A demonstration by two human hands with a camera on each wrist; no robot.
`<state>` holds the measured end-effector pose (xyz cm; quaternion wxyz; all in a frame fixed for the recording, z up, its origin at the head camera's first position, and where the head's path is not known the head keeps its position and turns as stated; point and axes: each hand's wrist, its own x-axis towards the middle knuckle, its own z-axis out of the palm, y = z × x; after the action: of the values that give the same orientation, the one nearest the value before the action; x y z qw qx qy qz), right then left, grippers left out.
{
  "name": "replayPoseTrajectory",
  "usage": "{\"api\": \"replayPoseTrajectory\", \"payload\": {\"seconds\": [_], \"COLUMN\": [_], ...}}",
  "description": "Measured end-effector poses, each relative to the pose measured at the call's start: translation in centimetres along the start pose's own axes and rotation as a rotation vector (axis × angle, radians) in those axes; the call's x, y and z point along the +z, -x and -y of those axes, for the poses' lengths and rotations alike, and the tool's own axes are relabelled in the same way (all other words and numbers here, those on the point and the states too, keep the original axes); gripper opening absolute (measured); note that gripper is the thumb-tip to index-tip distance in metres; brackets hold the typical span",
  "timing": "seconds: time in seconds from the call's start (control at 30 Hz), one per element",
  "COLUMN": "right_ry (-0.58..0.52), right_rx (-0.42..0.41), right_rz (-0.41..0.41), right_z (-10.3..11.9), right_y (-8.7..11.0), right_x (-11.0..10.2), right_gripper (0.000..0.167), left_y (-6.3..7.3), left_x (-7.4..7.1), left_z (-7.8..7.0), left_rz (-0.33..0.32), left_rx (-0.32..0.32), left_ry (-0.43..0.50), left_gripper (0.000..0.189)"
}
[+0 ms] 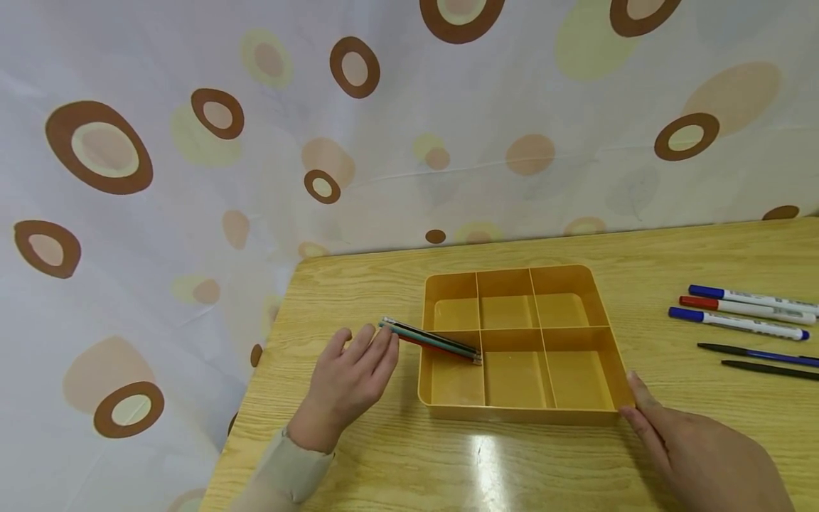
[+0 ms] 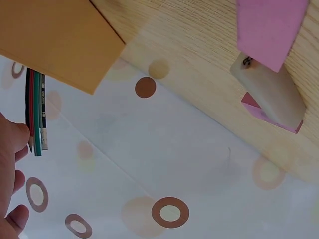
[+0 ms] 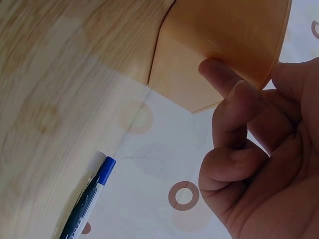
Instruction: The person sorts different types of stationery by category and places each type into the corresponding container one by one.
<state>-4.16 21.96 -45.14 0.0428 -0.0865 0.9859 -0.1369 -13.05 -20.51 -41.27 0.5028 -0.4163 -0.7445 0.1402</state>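
Observation:
A mustard-yellow tray (image 1: 512, 411) with six compartments lies on the wooden table. Several thin pencils (image 1: 431, 340), teal, black and red, slant over its left rim. Their lower ends sit in the front-left compartment against the divider. At their raised ends, my left hand (image 1: 350, 380) holds them with its fingertips; the thumb is hidden in the head view. The left wrist view shows the pencils (image 2: 37, 107) beside the fingertips, one sharpened tip among them. My right hand (image 1: 710, 448) grips the tray's front-right corner, thumb near the rim and a finger (image 3: 219, 74) against the outer wall.
Blue- and red-capped markers (image 1: 745, 309) and two dark pens (image 1: 761, 354) lie right of the tray. The left wrist view also has a beige block (image 2: 274, 92) with pink parts. A patterned cloth (image 1: 397, 142) hangs behind and left of the table.

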Motion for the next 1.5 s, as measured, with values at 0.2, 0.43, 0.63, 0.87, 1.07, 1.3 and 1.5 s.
{"api": "replayPoseTrajectory", "payload": {"seconds": [0.2, 0.43, 0.63, 0.87, 1.07, 1.3, 1.5], "right_ry": [-0.003, 0.002, -0.005, -0.01, 0.003, 0.014, 0.008], "right_rx": [-0.002, -0.009, -0.012, -0.028, -0.023, -0.004, -0.005], "right_rz": [0.007, 0.002, -0.018, -0.077, -0.048, -0.031, -0.029], "right_z": [0.0, 0.0, -0.1, -0.3, -0.1, -0.3, -0.5], "right_y": [0.1, 0.3, 0.3, 0.3, 0.2, -0.1, 0.0], "right_x": [0.1, 0.1, 0.3, 0.4, 0.2, 0.2, 0.6], "right_gripper": [0.058, 0.059, 0.059, 0.058, 0.059, 0.06, 0.06], "left_y": [0.5, 2.9, 5.0, 7.5, 9.3, 10.2, 10.6], "left_x": [-0.9, -1.8, -2.6, -3.1, -4.0, -4.4, -3.7], "left_z": [-0.3, -0.3, 0.1, 1.1, 1.5, 1.6, 1.9], "left_rz": [0.006, 0.017, 0.034, 0.205, 0.483, 0.731, 0.788], "left_rx": [-0.074, -0.204, -0.326, -0.494, -0.588, -0.644, -0.634], "left_ry": [0.017, 0.033, 0.025, 0.035, 0.094, 0.174, 0.248], "left_gripper": [0.023, 0.022, 0.024, 0.043, 0.052, 0.059, 0.053]}}
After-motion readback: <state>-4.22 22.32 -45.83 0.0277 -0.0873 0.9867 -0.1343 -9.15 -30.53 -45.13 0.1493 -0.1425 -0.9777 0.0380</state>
